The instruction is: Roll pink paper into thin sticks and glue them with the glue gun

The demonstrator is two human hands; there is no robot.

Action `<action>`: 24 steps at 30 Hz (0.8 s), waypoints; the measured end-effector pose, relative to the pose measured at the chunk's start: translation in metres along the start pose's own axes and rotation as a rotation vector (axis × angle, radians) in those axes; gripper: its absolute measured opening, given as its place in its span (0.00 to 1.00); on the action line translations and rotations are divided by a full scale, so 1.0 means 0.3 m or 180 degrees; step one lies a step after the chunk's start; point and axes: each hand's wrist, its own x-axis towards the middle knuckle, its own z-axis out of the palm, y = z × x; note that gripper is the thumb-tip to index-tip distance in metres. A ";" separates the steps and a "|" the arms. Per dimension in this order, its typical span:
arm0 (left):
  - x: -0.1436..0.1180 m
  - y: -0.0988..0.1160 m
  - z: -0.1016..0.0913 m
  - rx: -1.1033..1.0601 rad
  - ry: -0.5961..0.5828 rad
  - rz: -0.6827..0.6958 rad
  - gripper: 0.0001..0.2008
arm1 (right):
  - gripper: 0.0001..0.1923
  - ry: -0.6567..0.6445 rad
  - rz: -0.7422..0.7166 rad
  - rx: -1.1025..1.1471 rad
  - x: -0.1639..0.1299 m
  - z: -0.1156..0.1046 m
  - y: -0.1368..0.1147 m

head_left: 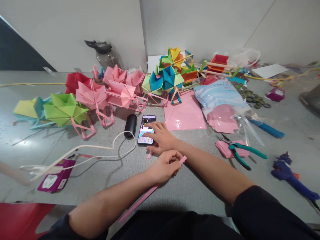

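My left hand (166, 166) is closed around a pink paper strip (183, 159), whose end pokes out past the fingers. A long pink strip (138, 203) trails from under that forearm toward the table's front edge; I cannot tell if it is the same one. Reaching across from the right, my right hand (161, 136) has its fingers spread over a phone (147, 139) with a lit screen, fingertips at the glass. Another bit of pink strip (150, 155) shows beneath this hand. A black oblong case (130, 126) lies just left of the phone.
Folded paper models, pink (120, 93) and green (63, 110), line the back with a water bottle (106, 55). Pink sheets (186, 113), a plastic bag (220, 96), pliers (240, 150) and a glue gun (291, 176) lie right. A white cable (92, 146) loops left.
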 end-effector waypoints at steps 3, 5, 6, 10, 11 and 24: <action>-0.002 0.002 0.000 -0.0040 -0.0027 -0.0007 0.11 | 0.28 0.0023 0.0020 -0.0016 -0.001 0.001 0.001; -0.004 0.005 0.001 0.0006 -0.0057 -0.0007 0.12 | 0.27 0.0029 0.0002 -0.0012 -0.002 0.002 0.002; -0.005 0.007 0.001 0.0037 -0.0069 0.0002 0.13 | 0.27 0.0037 -0.0009 -0.0009 -0.003 0.002 0.003; -0.007 0.010 0.001 0.0115 -0.0087 0.0052 0.17 | 0.26 0.0112 0.0026 -0.0006 -0.004 0.002 0.006; -0.006 0.010 0.000 0.0119 -0.0095 0.0064 0.18 | 0.25 0.0124 0.0055 -0.0006 -0.004 0.002 0.006; -0.008 0.007 -0.001 0.0229 -0.0208 0.0117 0.25 | 0.20 0.0276 0.0366 0.0007 -0.003 0.012 0.005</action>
